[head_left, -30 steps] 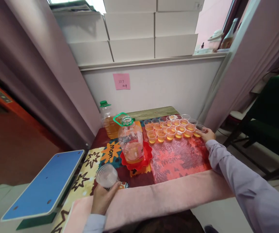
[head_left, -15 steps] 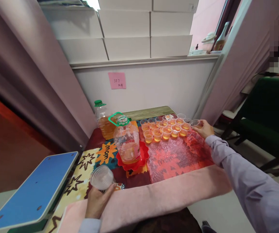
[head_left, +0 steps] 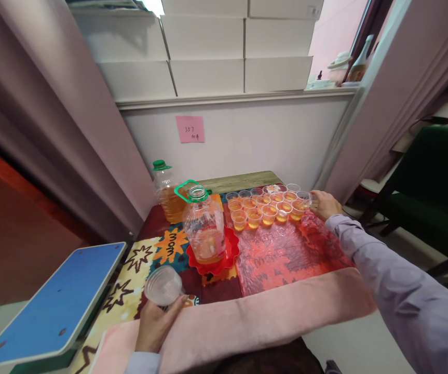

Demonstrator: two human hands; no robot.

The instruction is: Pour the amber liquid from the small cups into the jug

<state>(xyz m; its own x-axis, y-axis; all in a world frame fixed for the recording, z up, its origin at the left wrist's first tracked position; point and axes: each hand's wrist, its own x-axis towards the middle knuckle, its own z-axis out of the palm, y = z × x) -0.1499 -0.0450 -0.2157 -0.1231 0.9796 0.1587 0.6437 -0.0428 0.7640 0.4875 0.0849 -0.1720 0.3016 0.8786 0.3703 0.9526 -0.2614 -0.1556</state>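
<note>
My left hand (head_left: 157,321) is closed around a stack of clear plastic cups (head_left: 163,285) near the front left of the table. At the right end of the cup rows, my right hand (head_left: 326,205) pinches a clear plastic cup (head_left: 308,198) by its side. Beside it stand several filled cups (head_left: 269,213) in rows, holding amber liquid; some at the back look unfilled. Between my hands, an uncapped jug (head_left: 204,234) with a green handle and a little amber liquid sits on a red scalloped tray (head_left: 231,250).
A fuller jug (head_left: 170,200) with a green cap stands at the back left. A pink towel (head_left: 243,324) lies along the front edge. A blue board (head_left: 56,301) is at the left, and a dark green chair (head_left: 434,182) at the right.
My right hand has moved slightly left with its cup, which now sits against the end of the rows. My left hand still holds the stack in the same place.
</note>
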